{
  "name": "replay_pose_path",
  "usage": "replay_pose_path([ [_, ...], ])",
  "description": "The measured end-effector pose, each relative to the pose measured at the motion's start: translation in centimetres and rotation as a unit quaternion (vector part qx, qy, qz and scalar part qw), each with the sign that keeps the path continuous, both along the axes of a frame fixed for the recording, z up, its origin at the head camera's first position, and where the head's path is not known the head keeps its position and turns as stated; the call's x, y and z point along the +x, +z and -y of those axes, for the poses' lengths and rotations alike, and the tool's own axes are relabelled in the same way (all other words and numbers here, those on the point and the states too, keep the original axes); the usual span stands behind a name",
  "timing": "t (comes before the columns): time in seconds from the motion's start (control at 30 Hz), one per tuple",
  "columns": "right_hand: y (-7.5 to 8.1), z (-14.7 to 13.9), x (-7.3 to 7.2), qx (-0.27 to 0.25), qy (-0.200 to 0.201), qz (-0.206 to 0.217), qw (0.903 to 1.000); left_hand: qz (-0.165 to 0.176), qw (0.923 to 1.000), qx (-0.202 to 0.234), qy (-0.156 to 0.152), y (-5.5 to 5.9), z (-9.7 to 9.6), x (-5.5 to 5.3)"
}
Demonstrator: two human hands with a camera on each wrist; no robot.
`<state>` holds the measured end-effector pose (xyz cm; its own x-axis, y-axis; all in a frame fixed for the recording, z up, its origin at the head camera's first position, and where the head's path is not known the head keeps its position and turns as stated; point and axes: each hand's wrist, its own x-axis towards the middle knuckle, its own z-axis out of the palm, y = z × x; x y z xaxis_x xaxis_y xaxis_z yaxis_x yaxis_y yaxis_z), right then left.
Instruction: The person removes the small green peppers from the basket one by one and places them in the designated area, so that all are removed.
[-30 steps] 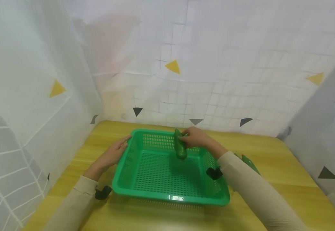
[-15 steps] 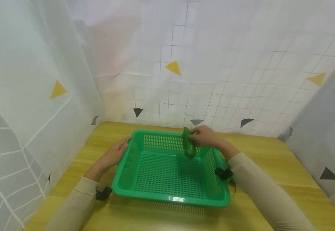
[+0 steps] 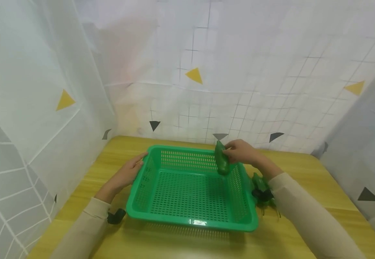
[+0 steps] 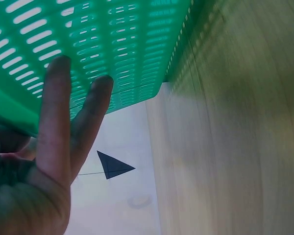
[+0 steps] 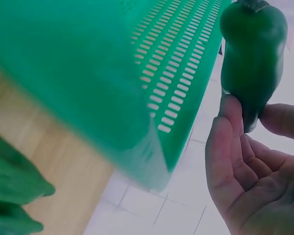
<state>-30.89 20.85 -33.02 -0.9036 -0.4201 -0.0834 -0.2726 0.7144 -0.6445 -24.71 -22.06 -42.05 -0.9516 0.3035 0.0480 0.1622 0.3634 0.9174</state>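
Note:
In my right hand (image 3: 241, 151) I pinch a green pepper (image 3: 222, 160) by its narrow end, between thumb and fingertips. The stem end of this pepper (image 5: 255, 49) points away from the palm in the right wrist view. It hangs above the back right corner of a green plastic basket (image 3: 192, 225). My left hand (image 3: 129, 172) rests at the basket's left rim. Two straight, spread fingers (image 4: 56, 122) of it lie against the slotted outer wall in the left wrist view. The slotted bottom of the basket shows bare in the head view.
More green peppers (image 3: 260, 181) lie on the wooden table (image 3: 313, 190) just right of the basket, partly covered by the right wrist's black camera (image 3: 262, 195). White sheeting (image 3: 255, 72) with triangles rises behind the table and at both sides.
My right hand has moved to the right with the pepper, from over the basket's middle right to its back right corner. The peppers beside the basket show more now. My left hand stays put.

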Motion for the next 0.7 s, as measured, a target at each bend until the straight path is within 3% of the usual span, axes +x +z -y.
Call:
replay_pose_path([
  [0.7, -0.2, -4.7, 1.2, -0.021, -0.009, 0.036, 0.9991, 0.009, 0.9999, 0.007, 0.000, -0.1, 0.1, -0.1],
])
